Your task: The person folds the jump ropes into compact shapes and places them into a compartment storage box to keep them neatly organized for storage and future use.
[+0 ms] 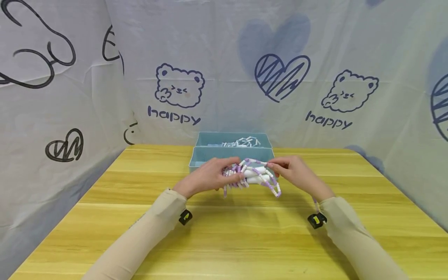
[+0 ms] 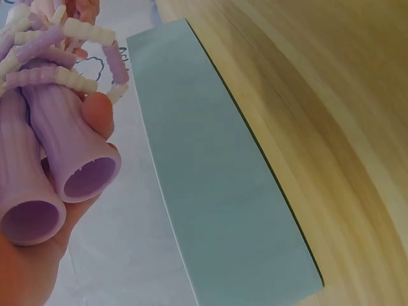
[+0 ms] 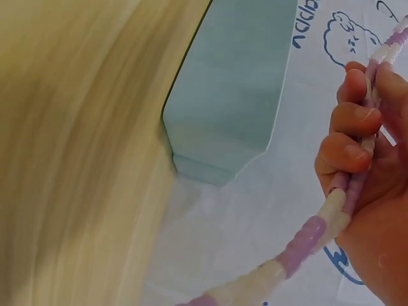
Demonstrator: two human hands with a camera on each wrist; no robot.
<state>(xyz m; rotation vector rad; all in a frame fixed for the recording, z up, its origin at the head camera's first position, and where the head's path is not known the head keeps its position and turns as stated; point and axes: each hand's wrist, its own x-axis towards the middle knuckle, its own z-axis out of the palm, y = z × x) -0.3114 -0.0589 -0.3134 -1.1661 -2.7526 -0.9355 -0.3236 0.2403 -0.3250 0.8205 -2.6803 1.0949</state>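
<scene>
A beaded jump rope (image 1: 273, 186) with white and purple segments is held up in front of me, bundled in loops. My left hand (image 1: 215, 175) grips its two pale, hollow-ended handles (image 2: 89, 150) side by side, with several rope loops (image 2: 48, 48) gathered round them. To the right, my right hand (image 1: 295, 173) holds a stretch of the rope (image 1: 257, 161) with curled fingers. The right wrist view shows doubled strands running through those fingers (image 3: 354, 153), and a strand (image 3: 303, 245) trailing down to the lower left.
Behind the hands, a teal bin (image 1: 232, 151) stands on the wooden table (image 1: 224, 241). A second teal bin (image 1: 232, 136) behind it contains a white segmented rope (image 1: 245, 142). Printed cloth (image 1: 224, 70) hangs along the back and left. Small black devices (image 1: 316, 220) sit at both wrists.
</scene>
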